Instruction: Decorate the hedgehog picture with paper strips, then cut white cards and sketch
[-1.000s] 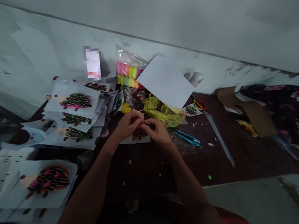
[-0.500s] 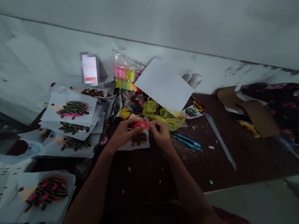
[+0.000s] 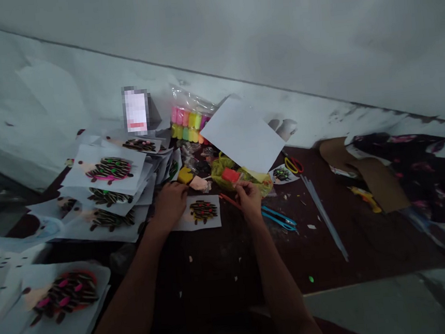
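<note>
My right hand (image 3: 249,195) pinches the clear wrapper at the edge of a red lump of modelling clay (image 3: 231,175), over a yellow plastic bag (image 3: 219,168). My left hand (image 3: 171,202) is curled at the left edge of a paper card (image 3: 215,220) bearing a dark-spined hedgehog with red dots. Its fingertips are dim, and whatever they hold is hidden. Just beyond them lie a yellow clay lump (image 3: 185,175) and a peach clay lump (image 3: 199,184). An orange-red stick (image 3: 230,201) lies between the card and my right hand.
Stacked hedgehog cards (image 3: 138,180) fill the left side. Behind are a bag of colourful clay (image 3: 185,119) and a tilted white sheet (image 3: 243,134). To the right lie a blue cutter (image 3: 279,218), scissors (image 3: 294,165), translucent sticks (image 3: 324,215) and cardboard (image 3: 383,186).
My hands have moved apart. The red clay has left my left hand and gone right and slightly up with my right hand, uncovering the hedgehog card. The view has shifted slightly.
</note>
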`<state>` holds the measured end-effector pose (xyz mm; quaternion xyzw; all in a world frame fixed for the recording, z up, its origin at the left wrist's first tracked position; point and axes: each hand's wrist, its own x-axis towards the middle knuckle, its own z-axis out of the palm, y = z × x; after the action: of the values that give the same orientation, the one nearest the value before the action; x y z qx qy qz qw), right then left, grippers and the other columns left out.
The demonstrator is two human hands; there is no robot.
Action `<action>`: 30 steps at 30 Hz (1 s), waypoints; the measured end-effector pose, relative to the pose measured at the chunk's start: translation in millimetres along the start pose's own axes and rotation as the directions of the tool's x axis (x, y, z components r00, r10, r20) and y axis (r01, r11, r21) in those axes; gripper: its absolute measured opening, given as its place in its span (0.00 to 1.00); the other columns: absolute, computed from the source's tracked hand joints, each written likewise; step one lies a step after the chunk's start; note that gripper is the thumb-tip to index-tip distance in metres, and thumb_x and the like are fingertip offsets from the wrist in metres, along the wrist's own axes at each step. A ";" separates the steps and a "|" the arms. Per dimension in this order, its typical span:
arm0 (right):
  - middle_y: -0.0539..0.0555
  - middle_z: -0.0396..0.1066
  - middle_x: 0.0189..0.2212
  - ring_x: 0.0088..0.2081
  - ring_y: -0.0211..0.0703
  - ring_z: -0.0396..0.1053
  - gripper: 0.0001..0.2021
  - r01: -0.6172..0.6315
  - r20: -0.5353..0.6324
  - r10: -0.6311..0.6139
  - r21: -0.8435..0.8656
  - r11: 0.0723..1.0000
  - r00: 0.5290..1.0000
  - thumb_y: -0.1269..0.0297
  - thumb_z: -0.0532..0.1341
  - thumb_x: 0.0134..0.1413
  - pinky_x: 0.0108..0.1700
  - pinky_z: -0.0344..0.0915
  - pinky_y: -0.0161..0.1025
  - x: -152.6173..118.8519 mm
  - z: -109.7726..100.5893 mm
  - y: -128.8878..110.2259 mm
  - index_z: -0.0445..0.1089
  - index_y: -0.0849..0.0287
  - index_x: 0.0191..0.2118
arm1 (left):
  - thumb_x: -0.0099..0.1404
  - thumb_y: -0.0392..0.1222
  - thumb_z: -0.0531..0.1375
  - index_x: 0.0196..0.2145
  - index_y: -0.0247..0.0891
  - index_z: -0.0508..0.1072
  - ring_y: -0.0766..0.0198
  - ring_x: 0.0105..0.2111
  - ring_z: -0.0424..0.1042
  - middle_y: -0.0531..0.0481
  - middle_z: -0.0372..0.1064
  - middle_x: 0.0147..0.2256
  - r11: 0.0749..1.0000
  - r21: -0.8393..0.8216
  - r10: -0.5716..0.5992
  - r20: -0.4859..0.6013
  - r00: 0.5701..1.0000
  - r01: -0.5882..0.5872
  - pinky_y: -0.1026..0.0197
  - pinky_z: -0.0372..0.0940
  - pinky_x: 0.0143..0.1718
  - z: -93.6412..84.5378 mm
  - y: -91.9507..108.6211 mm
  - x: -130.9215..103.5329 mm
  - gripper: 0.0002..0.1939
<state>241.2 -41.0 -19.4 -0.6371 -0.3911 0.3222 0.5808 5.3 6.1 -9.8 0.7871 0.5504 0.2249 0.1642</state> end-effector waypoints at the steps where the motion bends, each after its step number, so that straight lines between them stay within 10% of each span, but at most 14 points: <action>1: 0.50 0.72 0.27 0.21 0.35 0.62 0.17 0.015 0.006 -0.015 -0.037 0.999 1.000 0.49 0.62 0.50 0.24 0.60 0.35 -0.3 0.2 1.2 0.70 0.58 0.37 | 0.66 0.35 0.52 0.42 0.36 0.82 0.46 0.47 0.73 0.37 0.78 0.44 0.999 0.047 0.008 0.022 1.000 -0.010 0.46 0.67 0.52 0.1 0.5 -1.0 0.17; 9: 0.61 0.75 0.41 0.43 0.49 0.71 0.12 0.258 -0.054 -0.331 -0.513 0.819 0.942 0.58 0.56 0.61 0.47 0.66 0.45 -6.8 -6.2 -5.0 0.71 0.58 0.43 | 0.62 0.36 0.56 0.38 0.37 0.81 0.42 0.45 0.70 0.35 0.73 0.40 0.994 0.088 0.064 0.079 0.995 -0.071 0.44 0.64 0.49 7.5 -13.6 2.4 0.13; 17: 0.53 0.69 0.20 0.25 0.42 0.64 0.16 0.327 0.348 -0.115 -0.647 0.689 0.930 0.55 0.63 0.63 0.31 0.55 0.38 -18.1 -3.2 -11.0 0.73 0.55 0.24 | 0.63 0.35 0.54 0.32 0.38 0.76 0.46 0.44 0.69 0.36 0.74 0.39 0.991 0.085 0.092 0.104 0.990 -0.101 0.47 0.63 0.48 5.1 -14.3 4.4 0.10; 23: 0.58 0.80 0.33 0.32 0.44 0.71 0.10 0.290 0.397 0.005 -0.679 0.675 0.918 0.61 0.61 0.63 0.34 0.57 0.38 -23.0 1.9 -17.5 0.79 0.58 0.36 | 0.66 0.36 0.53 0.35 0.39 0.74 0.51 0.39 0.71 0.42 0.74 0.35 0.994 -0.051 0.104 0.109 0.989 -0.099 0.52 0.63 0.43 -1.9 -9.7 2.9 0.10; 30: 0.50 0.74 0.26 0.29 0.41 0.67 0.09 0.269 0.441 -0.002 -0.546 0.793 0.898 0.64 0.60 0.59 0.33 0.57 0.36 -20.2 3.5 -17.3 0.75 0.57 0.30 | 0.65 0.42 0.53 0.34 0.41 0.70 0.56 0.31 0.70 0.48 0.72 0.31 0.942 -0.336 0.054 0.115 0.992 -0.012 0.58 0.60 0.35 -6.0 -10.6 1.5 0.07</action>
<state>226.3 -56.6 -3.6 -0.6717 -0.6326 0.2685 0.2765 -5.8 11.1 -9.8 0.7692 0.4799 0.2692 0.3250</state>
